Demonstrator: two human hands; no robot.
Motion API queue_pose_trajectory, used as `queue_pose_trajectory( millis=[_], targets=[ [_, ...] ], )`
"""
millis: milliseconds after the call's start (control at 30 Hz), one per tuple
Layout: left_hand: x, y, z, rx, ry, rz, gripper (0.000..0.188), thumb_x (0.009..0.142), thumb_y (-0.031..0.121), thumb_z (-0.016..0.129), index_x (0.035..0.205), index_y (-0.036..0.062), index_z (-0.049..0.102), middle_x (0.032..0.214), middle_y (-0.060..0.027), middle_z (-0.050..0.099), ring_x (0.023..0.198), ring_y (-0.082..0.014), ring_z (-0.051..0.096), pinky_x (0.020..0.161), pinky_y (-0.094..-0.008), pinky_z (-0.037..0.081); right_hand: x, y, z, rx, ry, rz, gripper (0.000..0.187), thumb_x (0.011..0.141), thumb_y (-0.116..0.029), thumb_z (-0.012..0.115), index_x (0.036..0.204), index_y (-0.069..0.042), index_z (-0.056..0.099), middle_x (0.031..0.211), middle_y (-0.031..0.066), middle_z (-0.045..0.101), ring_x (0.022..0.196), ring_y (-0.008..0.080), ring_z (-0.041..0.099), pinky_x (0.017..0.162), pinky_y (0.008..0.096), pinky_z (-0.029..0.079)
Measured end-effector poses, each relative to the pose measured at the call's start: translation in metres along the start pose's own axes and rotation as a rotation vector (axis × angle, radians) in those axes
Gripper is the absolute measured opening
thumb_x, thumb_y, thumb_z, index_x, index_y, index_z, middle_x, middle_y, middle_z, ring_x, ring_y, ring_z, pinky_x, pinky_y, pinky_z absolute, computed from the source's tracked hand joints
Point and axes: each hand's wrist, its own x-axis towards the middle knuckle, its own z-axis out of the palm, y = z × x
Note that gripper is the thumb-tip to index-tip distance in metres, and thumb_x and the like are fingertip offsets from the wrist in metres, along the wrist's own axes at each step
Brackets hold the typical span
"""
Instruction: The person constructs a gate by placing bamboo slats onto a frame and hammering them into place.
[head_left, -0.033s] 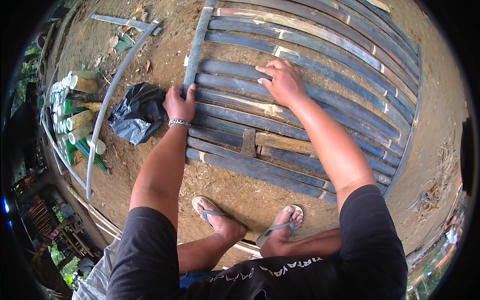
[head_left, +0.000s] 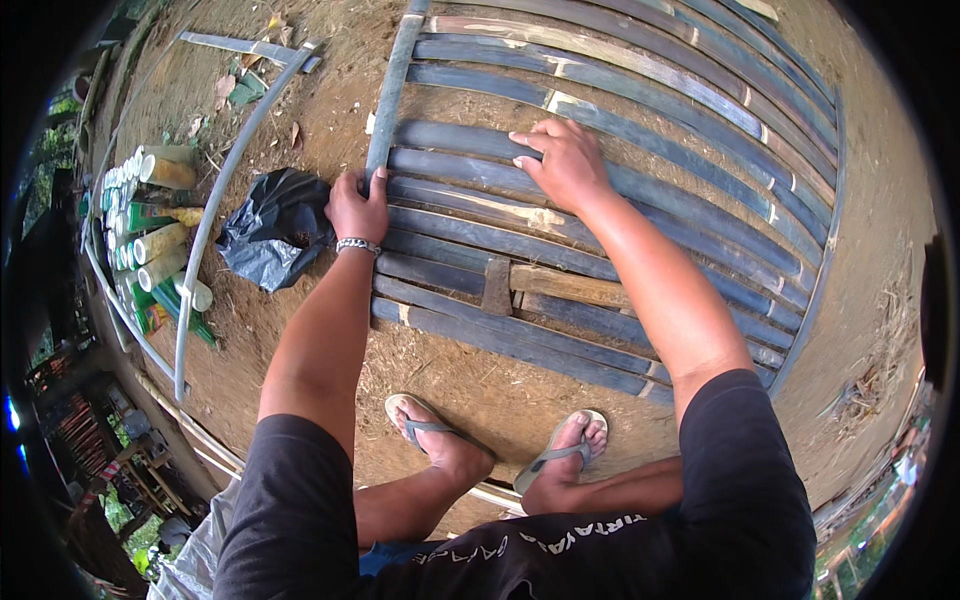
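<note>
A wide panel of dark bamboo slats lies on the ground before me. My left hand (head_left: 357,207) is closed on the lower end of the bamboo crosspiece (head_left: 398,85) along the panel's left side, thumb on the right. My right hand (head_left: 566,165) pinches a loose-looking bamboo slat (head_left: 460,138), thumb at its near edge and fingers over the far edge. Closer to me, a tool with a dark metal head (head_left: 497,287) and a pale wooden handle (head_left: 570,287) rests across the slats; whether it is a hammer or hatchet I cannot tell.
Beside my left wrist lies a crumpled black plastic bag (head_left: 275,225). Farther left, a bent grey pole frame (head_left: 215,200) stands by several bottles and bamboo cups (head_left: 160,240). A second crosspiece (head_left: 815,270) edges the panel's right side. My sandalled feet (head_left: 565,450) are at the near side.
</note>
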Motion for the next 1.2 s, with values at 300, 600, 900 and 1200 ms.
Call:
queue_pose_trajectory(
  millis=[300, 600, 900, 1200],
  targets=[
    [0.007, 0.001, 0.017, 0.002, 0.098, 0.102, 0.045, 0.089, 0.041, 0.077, 0.101, -0.0008, 0.064, 0.091, -0.0194, 0.065, 0.088, -0.0383, 0.063, 0.079, -0.0475, 0.05, -0.003, 0.0, 0.003, -0.003, 0.008, 0.029, 0.031, 0.094, -0.033, 0.071, 0.124, -0.027, 0.074, 0.121, -0.0018, 0.065, 0.121, 0.0203, 0.055, 0.107, 0.0448, 0.04],
    [0.01, 0.004, 0.012, 0.004, 0.063, 0.085, 0.052, 0.092, 0.042, 0.076, 0.106, -0.0071, 0.065, 0.091, -0.0204, 0.067, 0.083, -0.0318, 0.063, 0.078, -0.0419, 0.05, -0.004, 0.003, 0.004, 0.071, 0.005, 0.049, 0.028, 0.094, -0.029, 0.07, 0.122, -0.025, 0.075, 0.122, -0.0008, 0.065, 0.122, 0.0213, 0.055, 0.108, 0.045, 0.039],
    [0.012, -0.001, 0.012, -0.025, 0.053, 0.095, 0.053, 0.091, 0.043, 0.076, 0.103, -0.0077, 0.065, 0.088, -0.0195, 0.066, 0.08, -0.0296, 0.062, 0.076, -0.0413, 0.05, -0.004, 0.004, 0.006, 0.061, 0.005, 0.043, 0.029, 0.093, -0.028, 0.07, 0.121, -0.026, 0.076, 0.123, 0.001, 0.065, 0.124, 0.022, 0.055, 0.106, 0.0451, 0.039],
    [0.015, -0.005, 0.014, -0.016, 0.037, 0.086, 0.05, 0.091, 0.041, 0.077, 0.102, -0.0063, 0.065, 0.087, -0.0193, 0.065, 0.081, -0.0325, 0.061, 0.077, -0.0421, 0.049, -0.002, 0.007, 0.011, 0.051, 0.05, 0.042, 0.027, 0.092, -0.03, 0.073, 0.118, -0.027, 0.077, 0.113, -0.0031, 0.066, 0.117, 0.0192, 0.058, 0.103, 0.0435, 0.041]
  ],
)
